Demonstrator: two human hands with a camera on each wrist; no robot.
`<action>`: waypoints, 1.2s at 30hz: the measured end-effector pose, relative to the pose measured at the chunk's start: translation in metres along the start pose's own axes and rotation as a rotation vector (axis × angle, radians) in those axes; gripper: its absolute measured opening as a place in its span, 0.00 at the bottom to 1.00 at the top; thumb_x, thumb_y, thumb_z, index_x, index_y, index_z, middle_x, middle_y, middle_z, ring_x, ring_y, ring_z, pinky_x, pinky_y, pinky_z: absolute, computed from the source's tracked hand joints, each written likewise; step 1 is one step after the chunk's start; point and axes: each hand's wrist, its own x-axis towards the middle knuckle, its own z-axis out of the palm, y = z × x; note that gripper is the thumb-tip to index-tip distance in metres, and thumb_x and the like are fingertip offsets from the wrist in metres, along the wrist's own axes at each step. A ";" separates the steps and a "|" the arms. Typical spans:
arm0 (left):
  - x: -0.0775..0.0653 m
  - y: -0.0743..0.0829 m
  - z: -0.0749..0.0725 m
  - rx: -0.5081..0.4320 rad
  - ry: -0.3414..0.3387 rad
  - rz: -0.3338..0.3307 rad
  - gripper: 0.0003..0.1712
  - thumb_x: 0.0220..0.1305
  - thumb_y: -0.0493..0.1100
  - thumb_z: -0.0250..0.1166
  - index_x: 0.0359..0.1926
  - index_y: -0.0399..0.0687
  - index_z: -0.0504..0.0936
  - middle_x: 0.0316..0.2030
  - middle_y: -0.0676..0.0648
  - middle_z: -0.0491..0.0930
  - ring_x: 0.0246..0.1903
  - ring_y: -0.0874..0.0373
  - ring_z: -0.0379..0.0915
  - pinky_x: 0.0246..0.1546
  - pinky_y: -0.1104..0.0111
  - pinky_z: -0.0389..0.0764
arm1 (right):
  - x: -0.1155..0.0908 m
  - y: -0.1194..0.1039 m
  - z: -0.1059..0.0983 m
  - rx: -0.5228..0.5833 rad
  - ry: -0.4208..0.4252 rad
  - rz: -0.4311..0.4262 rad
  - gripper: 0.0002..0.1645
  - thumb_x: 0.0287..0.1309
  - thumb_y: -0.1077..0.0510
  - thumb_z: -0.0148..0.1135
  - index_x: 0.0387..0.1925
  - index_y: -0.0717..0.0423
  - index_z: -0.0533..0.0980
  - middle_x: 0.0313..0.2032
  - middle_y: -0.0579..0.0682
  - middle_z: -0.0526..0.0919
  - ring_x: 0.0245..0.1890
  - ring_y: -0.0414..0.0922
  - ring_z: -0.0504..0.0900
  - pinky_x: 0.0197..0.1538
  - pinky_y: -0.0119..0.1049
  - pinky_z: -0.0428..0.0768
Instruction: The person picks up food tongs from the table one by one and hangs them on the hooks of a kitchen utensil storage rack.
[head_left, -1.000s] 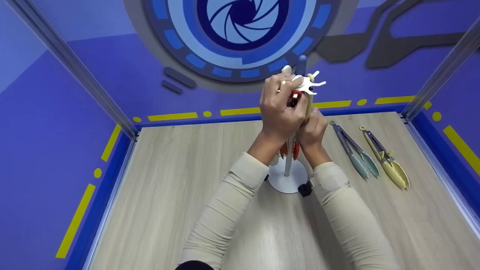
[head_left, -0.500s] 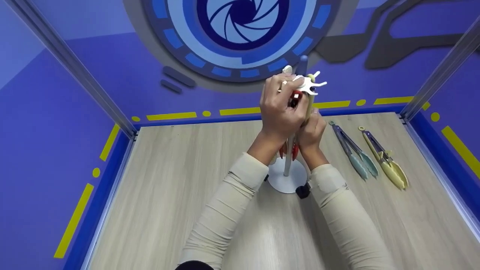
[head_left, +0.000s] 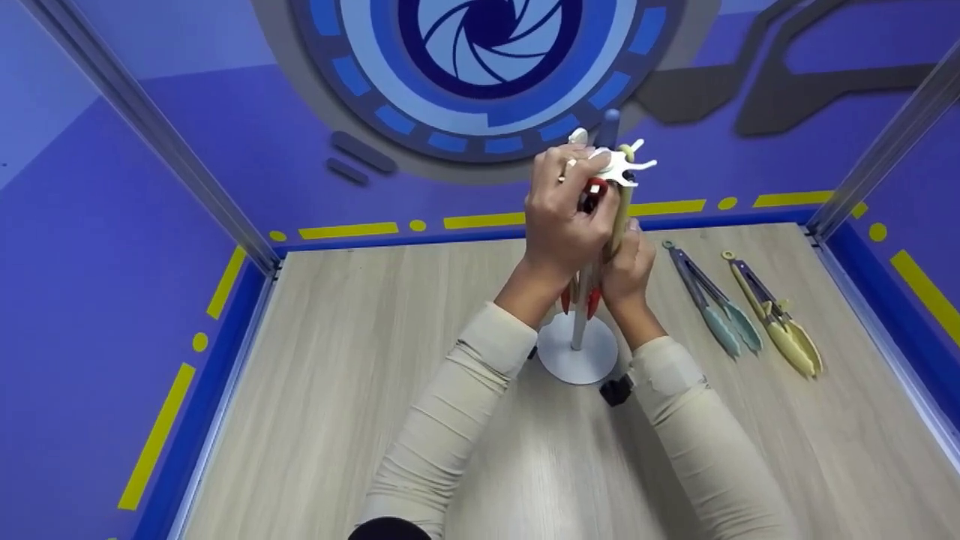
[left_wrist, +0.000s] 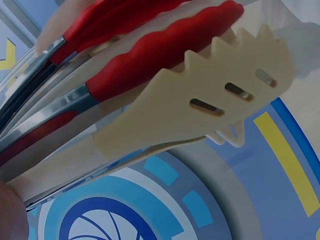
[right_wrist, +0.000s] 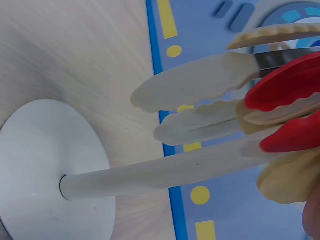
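Note:
A white hanging rack stands on a round base (head_left: 577, 352) with a thin pole (right_wrist: 150, 177). My left hand (head_left: 562, 210) grips the rack's top, fingers curled over its white hooked head (head_left: 619, 166), beside a red ring (head_left: 597, 186). Lower down, my right hand (head_left: 628, 266) holds cream tongs by their pale yellow-beige handle (head_left: 621, 217), partly behind the pole. Red tongs (left_wrist: 160, 50) hang head-down next to the cream tongs (left_wrist: 215, 80), whose head has teeth and slots. White tongs (right_wrist: 195, 82) hang there too. The exact finger contacts are partly hidden.
On the wooden table (head_left: 360, 375) to the right lie teal tongs (head_left: 716, 304) and yellow tongs (head_left: 776, 319). A blue object (head_left: 609, 127) rises behind the rack's top. Blue-purple printed walls (head_left: 375, 172) with metal corner posts surround the table.
The hands and the tongs hold almost the same places. My right forearm and wrist shift slightly, and the view drifts a little.

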 end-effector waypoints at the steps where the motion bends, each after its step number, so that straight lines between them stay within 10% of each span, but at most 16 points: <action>1: 0.000 0.000 0.000 -0.004 -0.004 -0.001 0.14 0.61 0.39 0.70 0.47 0.41 0.90 0.48 0.40 0.84 0.55 0.48 0.81 0.63 0.78 0.79 | 0.000 -0.001 -0.003 -0.006 -0.014 0.010 0.26 0.78 0.50 0.38 0.20 0.43 0.68 0.15 0.33 0.66 0.15 0.32 0.61 0.20 0.28 0.59; 25: -0.001 0.005 0.000 0.036 0.000 -0.023 0.14 0.61 0.40 0.71 0.48 0.43 0.90 0.48 0.42 0.84 0.54 0.50 0.80 0.57 0.81 0.80 | -0.005 0.023 -0.052 -0.281 -0.109 0.103 0.41 0.87 0.41 0.28 0.32 0.61 0.79 0.30 0.42 0.82 0.31 0.40 0.81 0.35 0.27 0.80; 36: -0.001 0.005 0.000 0.046 -0.008 -0.047 0.13 0.63 0.42 0.71 0.48 0.45 0.90 0.49 0.43 0.84 0.54 0.51 0.80 0.54 0.80 0.82 | -0.005 0.054 -0.089 -0.715 -0.077 0.111 0.30 0.80 0.42 0.51 0.34 0.62 0.81 0.32 0.60 0.82 0.33 0.51 0.75 0.39 0.40 0.69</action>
